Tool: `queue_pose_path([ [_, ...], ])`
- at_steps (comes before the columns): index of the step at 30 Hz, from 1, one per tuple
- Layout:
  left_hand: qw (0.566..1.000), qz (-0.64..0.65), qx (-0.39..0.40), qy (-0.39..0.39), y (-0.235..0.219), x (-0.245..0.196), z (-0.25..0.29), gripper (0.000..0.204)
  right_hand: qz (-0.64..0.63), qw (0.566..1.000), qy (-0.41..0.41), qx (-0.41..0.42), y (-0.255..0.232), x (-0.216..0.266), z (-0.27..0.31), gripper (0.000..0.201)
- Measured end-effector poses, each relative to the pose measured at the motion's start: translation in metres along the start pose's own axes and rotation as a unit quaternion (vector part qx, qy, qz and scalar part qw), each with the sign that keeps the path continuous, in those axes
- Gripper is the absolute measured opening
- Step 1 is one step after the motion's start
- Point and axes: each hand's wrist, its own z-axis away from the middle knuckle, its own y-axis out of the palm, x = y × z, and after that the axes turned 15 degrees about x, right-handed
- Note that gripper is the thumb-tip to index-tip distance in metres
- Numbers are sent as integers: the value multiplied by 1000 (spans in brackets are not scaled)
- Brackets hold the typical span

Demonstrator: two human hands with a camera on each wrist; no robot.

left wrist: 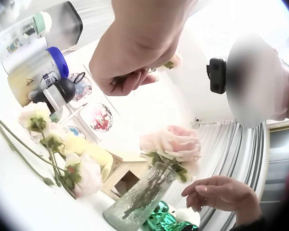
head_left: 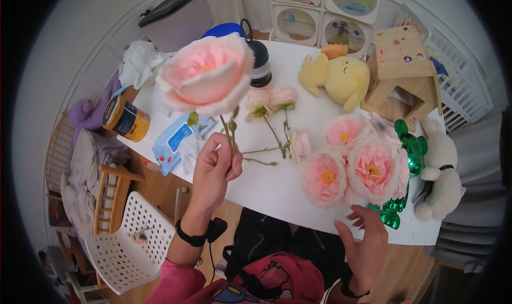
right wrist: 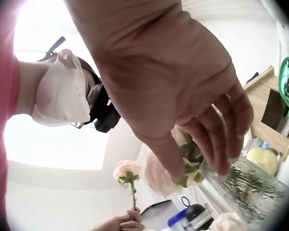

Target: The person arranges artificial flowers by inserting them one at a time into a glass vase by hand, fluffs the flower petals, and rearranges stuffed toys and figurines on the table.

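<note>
My left hand [head_left: 212,170] pinches the stem of a large pale pink rose [head_left: 205,77], lifted above the table with its bloom up. Near the table's front edge, my right hand [head_left: 368,242] has its fingers loosely bent and holds nothing. Just beyond it is a bunch of open pink roses [head_left: 372,168]. Their ribbed clear glass vase [left wrist: 139,199] shows in the left wrist view, hidden under the blooms from above. In the right wrist view, the right fingers overlap the vase's rim. Loose cut roses [head_left: 300,145] lie on the white table [head_left: 261,189], stems crossing.
A wipes packet [head_left: 176,141] and a yellow tub [head_left: 125,120] are at the left. Toward the back sit a black-lidded bottle [head_left: 260,64] and a yellow plush toy [head_left: 341,77]. A wooden house [head_left: 402,64], shiny green figure [head_left: 413,149] and white plush [head_left: 442,176] stand right.
</note>
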Motion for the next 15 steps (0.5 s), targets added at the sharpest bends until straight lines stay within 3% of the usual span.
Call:
queue_pose_path([
  [1, 1000, 3, 22, -9, 4, -3, 5, 14, 0, 1000, 1, -1, -4, 6, 4, 42],
  [3, 999, 5, 46, -16, 7, 0, 20, 14, -116, 990, -57, 62, -8, 14, 10, 45],
  [5, 990, -12, 120, -74, 5, 7, 37, 11, -160, 980, -95, 74, 0, 14, 10, 48],
  [7, 980, -35, 170, -96, 13, -6, 36, 12, -244, 949, -134, 146, 8, 24, 7, 51],
  [8, 967, -58, 216, -120, 20, -18, 36, 12, -208, 954, -186, 107, 7, 33, 3, 50],
  [11, 911, -129, 345, -186, 35, -44, 35, 15, -220, 950, -197, 97, 8, 33, 3, 42],
  [13, 897, -104, 364, -227, 43, -35, 36, 18, -230, 947, -207, 90, 10, 32, 3, 34],
  [15, 854, -126, 414, -290, 53, -32, 34, 14, -239, 943, -215, 82, 11, 29, 2, 27],
])
